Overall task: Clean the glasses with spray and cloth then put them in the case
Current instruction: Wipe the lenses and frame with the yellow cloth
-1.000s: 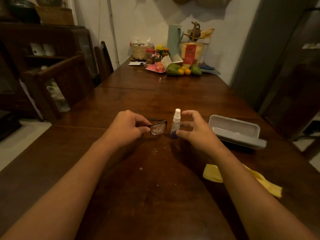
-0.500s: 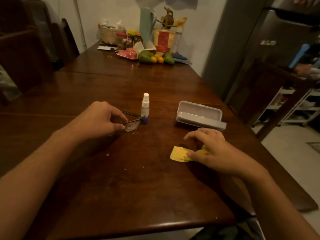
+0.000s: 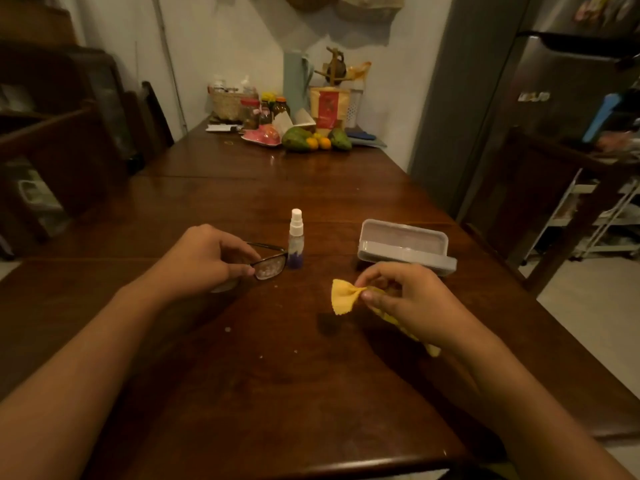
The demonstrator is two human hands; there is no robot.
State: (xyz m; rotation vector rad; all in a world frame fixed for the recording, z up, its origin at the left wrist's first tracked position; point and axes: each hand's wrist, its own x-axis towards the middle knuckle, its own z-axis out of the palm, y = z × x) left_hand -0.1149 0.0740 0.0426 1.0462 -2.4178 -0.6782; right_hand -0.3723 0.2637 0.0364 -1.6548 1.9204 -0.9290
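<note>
My left hand [image 3: 204, 258] grips black-framed glasses [image 3: 269, 264] just above the dark wooden table [image 3: 277, 375]; one lens shows droplets, the rest is hidden under my fingers. A small spray bottle [image 3: 296, 242] with a white top stands upright right of the glasses, with no hand on it. My right hand [image 3: 412, 299] pinches a yellow cloth [image 3: 343, 296], lifted off the table, with its tail hanging below my wrist. The grey glasses case [image 3: 403, 242] lies open just beyond my right hand.
Fruit [image 3: 313, 140], jars, a basket [image 3: 228, 103] and a pink plate [image 3: 261, 136] crowd the table's far end. Chairs [image 3: 152, 123] stand at the left. A grey fridge [image 3: 519, 116] and a wire rack [image 3: 595, 216] are at the right. The table's near edge [image 3: 311, 469] runs below my forearms.
My right hand let go of the spray bottle, moved right to the yellow cloth and has lifted it off the table. My left hand still holds the glasses.
</note>
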